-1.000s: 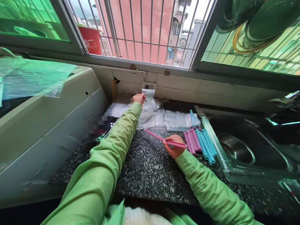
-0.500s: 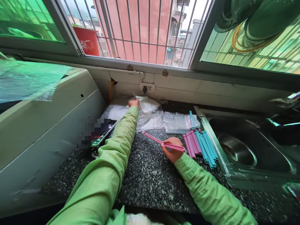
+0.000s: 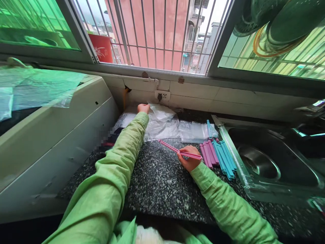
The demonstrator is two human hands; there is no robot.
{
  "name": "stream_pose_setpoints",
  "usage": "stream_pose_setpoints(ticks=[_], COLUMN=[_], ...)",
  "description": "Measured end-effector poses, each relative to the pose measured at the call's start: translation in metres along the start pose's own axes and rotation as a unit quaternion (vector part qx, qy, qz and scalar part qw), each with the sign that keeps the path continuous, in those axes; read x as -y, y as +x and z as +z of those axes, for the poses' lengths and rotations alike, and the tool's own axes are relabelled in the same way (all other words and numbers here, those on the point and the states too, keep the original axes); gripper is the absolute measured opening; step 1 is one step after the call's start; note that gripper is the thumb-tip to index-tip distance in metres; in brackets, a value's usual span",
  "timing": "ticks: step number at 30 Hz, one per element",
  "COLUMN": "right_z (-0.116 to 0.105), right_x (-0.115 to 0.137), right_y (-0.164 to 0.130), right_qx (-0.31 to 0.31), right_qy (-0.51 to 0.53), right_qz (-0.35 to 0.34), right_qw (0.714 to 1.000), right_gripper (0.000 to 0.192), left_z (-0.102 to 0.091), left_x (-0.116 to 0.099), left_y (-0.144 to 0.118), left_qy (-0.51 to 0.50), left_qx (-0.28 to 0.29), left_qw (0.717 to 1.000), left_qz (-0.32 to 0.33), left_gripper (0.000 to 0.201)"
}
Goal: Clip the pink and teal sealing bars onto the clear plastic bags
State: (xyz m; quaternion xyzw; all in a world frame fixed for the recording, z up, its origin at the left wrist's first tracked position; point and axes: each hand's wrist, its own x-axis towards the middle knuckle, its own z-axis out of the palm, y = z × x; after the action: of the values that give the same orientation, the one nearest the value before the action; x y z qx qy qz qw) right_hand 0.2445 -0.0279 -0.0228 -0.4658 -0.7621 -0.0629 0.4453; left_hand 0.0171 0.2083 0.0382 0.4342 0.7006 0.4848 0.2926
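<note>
While the left hand (image 3: 143,108) reached far forward to the back of the surface (image 3: 157,183), its fingers were closed on the edge of a clear plastic bag (image 3: 162,113) that lay crumpled on a heap of more clear bags (image 3: 162,127) just beside and below that hand. Nearer the body, the right hand (image 3: 189,158) pinched a pink sealing clip (image 3: 177,151) by its near end; the clip was sprung open in a narrow V, its long arm pointing up and left from the hand, across bare speckled stone toward the heap. Just right of the right hand, nearly touching it, lay a row of pink clips (image 3: 207,154), and beyond them a row of blue clips (image 3: 224,158) reaching to the rim of the steel sink (image 3: 256,162). A flat stack of bags (image 3: 195,131) sat beyond the right hand, between the clips and the wall, with one blue clip (image 3: 208,128) resting on it. Left of the left forearm, partly hidden by the green sleeve, was a dark blurred object (image 3: 109,140), and past it the sloping white appliance (image 3: 50,135) with plastic sheeting on top. Directly beyond the left hand stood the tiled wall with a socket (image 3: 161,96) under the barred window (image 3: 157,34). Nothing lay between the two hands but the open clip's arm and stone.
</note>
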Motion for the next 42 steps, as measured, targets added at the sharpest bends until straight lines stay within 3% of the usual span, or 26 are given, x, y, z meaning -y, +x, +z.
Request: stream_pose_setpoints(ticks=[2, 7, 11, 15, 21, 27, 36, 42], right_z=[-0.001, -0.002, -0.002, -0.002, -0.001, 0.005, 0.010, 0.011], right_x=[-0.001, -0.002, 0.000, 0.005, 0.021, 0.032, 0.044, 0.049], right_y=[0.000, 0.000, 0.000, -0.001, -0.003, -0.002, 0.000, 0.000], right_qx=[-0.010, -0.017, -0.024, -0.025, -0.014, -0.005, -0.010, -0.003], right_qy=[0.000, -0.006, -0.003, 0.001, 0.021, 0.012, 0.015, 0.015], right_qz=[-0.004, -0.009, -0.011, -0.014, -0.019, -0.012, -0.005, -0.004], right_qw=[1.000, 1.000, 1.000, 1.000, 1.000, 1.000, 1.000, 1.000], right_gripper=[0.013, 0.013, 0.014, 0.015, 0.014, 0.014, 0.014, 0.014], left_z=[-0.006, -0.024, -0.043, -0.059, -0.068, -0.074, -0.074, -0.074], left_x=[-0.006, 0.001, 0.031, 0.056, 0.073, 0.074, 0.075, 0.077], left_y=[-0.016, -0.079, -0.125, -0.149, -0.165, -0.168, -0.162, -0.160], left_qy=[0.000, 0.004, 0.026, 0.009, -0.074, -0.133, -0.149, -0.168], left_qx=[0.021, 0.214, 0.266, 0.276, 0.292, 0.283, 0.272, 0.296], left_qw=[1.000, 0.974, 0.958, 0.956, 0.953, 0.949, 0.950, 0.940], left_qz=[0.016, 0.067, 0.104, 0.098, 0.042, -0.023, -0.017, -0.038], left_gripper=[0.015, 0.014, 0.019, 0.023, 0.025, 0.030, 0.031, 0.027])
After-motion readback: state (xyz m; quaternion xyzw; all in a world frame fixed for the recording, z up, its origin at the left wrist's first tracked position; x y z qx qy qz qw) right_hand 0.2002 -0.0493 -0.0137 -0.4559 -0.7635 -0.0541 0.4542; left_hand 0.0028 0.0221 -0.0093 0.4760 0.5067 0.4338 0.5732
